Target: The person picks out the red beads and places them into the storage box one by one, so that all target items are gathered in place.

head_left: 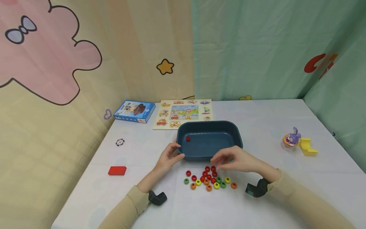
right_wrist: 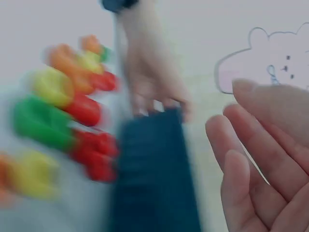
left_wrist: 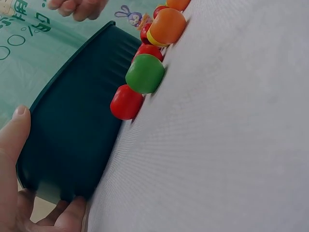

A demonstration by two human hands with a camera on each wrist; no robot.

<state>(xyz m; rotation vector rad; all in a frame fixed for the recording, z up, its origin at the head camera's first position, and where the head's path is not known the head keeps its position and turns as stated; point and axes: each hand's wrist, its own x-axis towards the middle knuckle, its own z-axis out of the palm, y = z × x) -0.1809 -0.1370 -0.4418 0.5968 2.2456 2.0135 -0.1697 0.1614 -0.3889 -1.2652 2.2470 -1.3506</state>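
Note:
A dark blue rectangular tub [head_left: 211, 144] stands mid-table with one red bead [head_left: 188, 139] inside at the left. My left hand [head_left: 168, 156] grips its near left corner, thumb and fingers around the wall in the left wrist view. Just off the tub's near right side hovers my right hand [head_left: 240, 159], its fingers loosely bent with nothing seen between them in the right wrist view. Several loose beads lie on the table before the tub: red beads [head_left: 204, 173], green beads [head_left: 223, 184], yellow beads [head_left: 227, 180] and orange beads [head_left: 209, 188].
Behind the tub lie a wooden picture puzzle [head_left: 184, 113] and a blue box [head_left: 135, 111]. A red block [head_left: 117, 170] sits at left. Far right are a purple rabbit figure [head_left: 293, 138] and a yellow piece [head_left: 308, 148]. Curtains hang behind the table.

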